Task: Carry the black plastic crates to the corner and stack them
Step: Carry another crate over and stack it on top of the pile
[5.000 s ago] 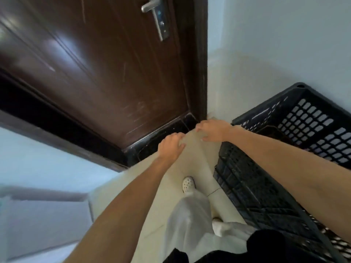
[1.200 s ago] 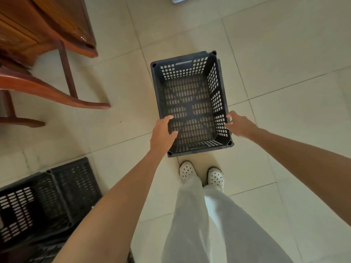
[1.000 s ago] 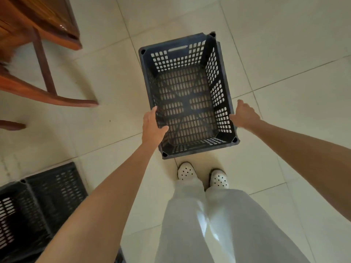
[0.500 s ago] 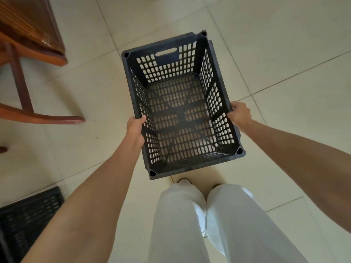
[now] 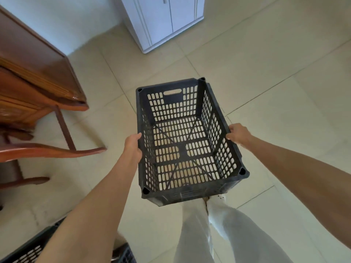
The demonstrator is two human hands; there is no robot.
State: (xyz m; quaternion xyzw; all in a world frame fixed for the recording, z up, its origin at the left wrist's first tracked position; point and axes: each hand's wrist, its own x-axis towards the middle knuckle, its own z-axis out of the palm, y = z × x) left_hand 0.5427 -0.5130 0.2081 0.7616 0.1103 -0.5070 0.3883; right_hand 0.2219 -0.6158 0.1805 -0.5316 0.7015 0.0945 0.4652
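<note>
I hold a black plastic crate (image 5: 190, 192) with slotted walls in the air in front of me, above the tiled floor, its open top facing me. My left hand (image 5: 133, 147) grips the rim of its left long side. My right hand (image 5: 238, 134) grips the rim of its right long side. The crate is empty. Part of another black crate (image 5: 30, 249) shows at the bottom left, mostly hidden behind my left forearm.
A wooden cabinet (image 5: 34, 78) and a wooden chair (image 5: 47, 150) stand on the left. A white cupboard (image 5: 163, 21) stands against the far wall ahead. My white-trousered legs (image 5: 205, 234) are below the crate. Beige floor tiles (image 5: 284, 82) spread to the right.
The crate has been lifted off the floor and is higher, closer to me. My view has tilted up, so the white cupboard and wall now show.
</note>
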